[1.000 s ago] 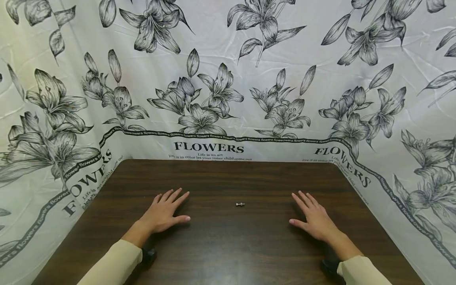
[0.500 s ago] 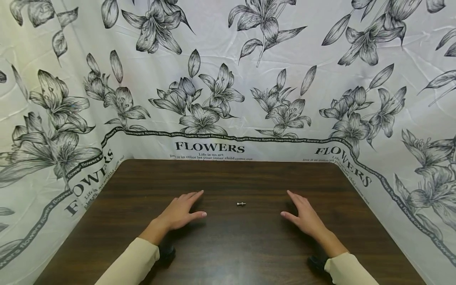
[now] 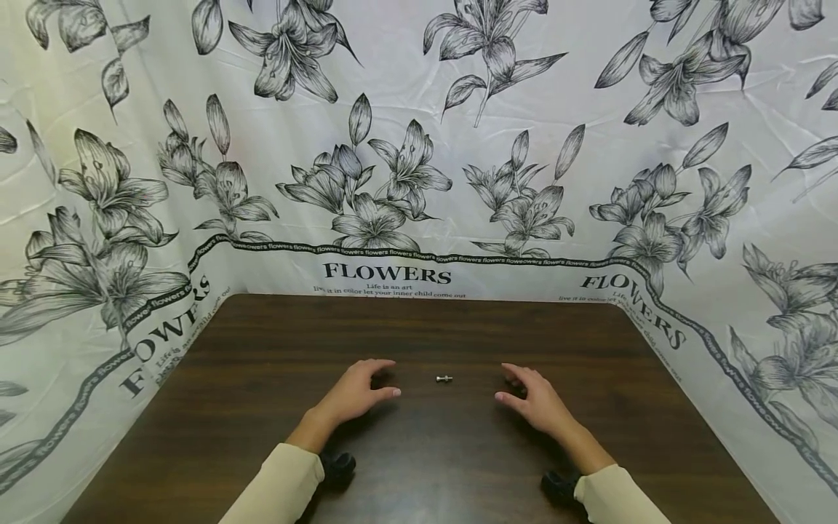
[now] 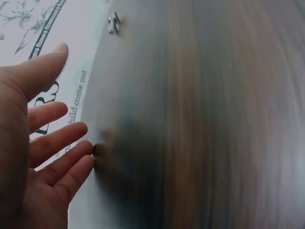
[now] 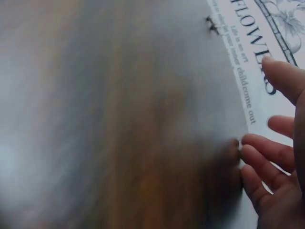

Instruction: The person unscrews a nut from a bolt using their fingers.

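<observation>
A small silvery bolt (image 3: 444, 378), with what looks like a nut on its shank, lies on its side on the dark wooden table between the two hands. My left hand (image 3: 356, 391) is to the left of it, fingers loosely bent and thumb apart, holding nothing. On the other side, my right hand (image 3: 537, 400) is held in a similar relaxed curve, also with nothing in it. Neither hand touches the bolt. Both wrist views show the bolt (image 4: 113, 23) small near the top, beyond the thumb; in the right wrist view the bolt (image 5: 212, 26) looks dark and blurred.
The brown wood-grain table (image 3: 419, 327) spreads under both arms. A white cloth (image 3: 406, 218) printed with black flowers and lettering hangs behind the table and along both sides. A black band-like device (image 3: 337, 469) sits at the left wrist, another black device (image 3: 559, 487) at the right.
Both hands have moved inward toward the bolt from wider apart, and their spread fingers have become more bent. The bolt stays where it lay; the head view has shifted slightly.
</observation>
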The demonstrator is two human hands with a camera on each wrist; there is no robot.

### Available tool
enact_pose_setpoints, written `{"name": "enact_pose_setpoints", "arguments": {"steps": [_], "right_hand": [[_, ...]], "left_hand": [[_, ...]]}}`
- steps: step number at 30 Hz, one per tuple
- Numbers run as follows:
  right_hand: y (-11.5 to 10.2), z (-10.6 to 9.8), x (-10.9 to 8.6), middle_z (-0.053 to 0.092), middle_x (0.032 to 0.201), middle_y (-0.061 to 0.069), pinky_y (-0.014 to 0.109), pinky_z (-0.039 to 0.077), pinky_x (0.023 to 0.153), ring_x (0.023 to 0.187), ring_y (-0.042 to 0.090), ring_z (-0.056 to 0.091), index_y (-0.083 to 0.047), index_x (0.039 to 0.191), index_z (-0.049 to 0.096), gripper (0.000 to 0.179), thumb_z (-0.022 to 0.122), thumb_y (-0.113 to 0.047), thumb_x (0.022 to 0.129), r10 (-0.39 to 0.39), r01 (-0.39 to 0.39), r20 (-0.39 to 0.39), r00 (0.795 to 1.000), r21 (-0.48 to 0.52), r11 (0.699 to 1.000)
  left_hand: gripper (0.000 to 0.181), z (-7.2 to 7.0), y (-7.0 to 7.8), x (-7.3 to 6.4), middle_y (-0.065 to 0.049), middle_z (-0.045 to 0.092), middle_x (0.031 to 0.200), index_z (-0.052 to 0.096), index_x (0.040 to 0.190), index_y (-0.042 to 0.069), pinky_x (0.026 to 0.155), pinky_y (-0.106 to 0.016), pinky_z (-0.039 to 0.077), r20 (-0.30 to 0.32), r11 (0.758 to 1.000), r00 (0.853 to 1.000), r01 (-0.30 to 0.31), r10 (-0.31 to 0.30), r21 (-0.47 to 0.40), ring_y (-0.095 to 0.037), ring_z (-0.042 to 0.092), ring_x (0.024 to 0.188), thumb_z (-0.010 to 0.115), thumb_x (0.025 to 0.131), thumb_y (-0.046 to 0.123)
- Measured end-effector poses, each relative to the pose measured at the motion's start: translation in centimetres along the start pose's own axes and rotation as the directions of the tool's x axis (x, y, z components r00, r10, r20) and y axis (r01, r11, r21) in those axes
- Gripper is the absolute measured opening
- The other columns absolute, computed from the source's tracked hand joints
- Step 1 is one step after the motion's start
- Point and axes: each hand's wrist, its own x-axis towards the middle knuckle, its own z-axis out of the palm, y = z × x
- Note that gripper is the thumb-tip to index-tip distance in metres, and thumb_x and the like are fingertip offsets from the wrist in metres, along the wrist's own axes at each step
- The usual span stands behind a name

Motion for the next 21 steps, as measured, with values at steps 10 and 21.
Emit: {"name": "enact_pose_setpoints", "arguments": {"steps": [10, 21], "right_hand": [[-1.7, 1.3, 2.0, 0.062, 0.096, -0.001, 0.032, 0.049, 0.070, 0.085, 0.016, 0.058, -0.006, 0.131, 0.058, 0.053, 0.072, -0.033, 0.089, 0.079, -0.106, 0.130, 0.988, 0.215, 0.971], [-3.1, 3.5, 3.6, 0.063, 0.090, -0.001, 0.030, 0.048, 0.066, 0.079, 0.017, 0.058, -0.004, 0.123, 0.063, 0.041, 0.073, -0.025, 0.089, 0.052, -0.089, 0.126, 0.991, 0.305, 0.948]], "left_hand": [[0.055, 2.6, 2.0, 2.0, -0.012, 0.062, 0.121, 0.055, 0.134, 0.002, 0.089, -0.044, 0.047, 0.139, 0.967, 0.989, -0.013, 0.050, -0.256, -0.026, 0.058, 0.105, 0.075, 0.087, 0.024], [0.043, 4.0, 1.8, 3.1, -0.010, 0.068, 0.107, 0.063, 0.123, 0.000, 0.078, -0.032, 0.050, 0.048, 0.940, 0.999, 0.008, 0.009, -0.341, -0.019, 0.061, 0.088, 0.077, 0.084, 0.012]]}}
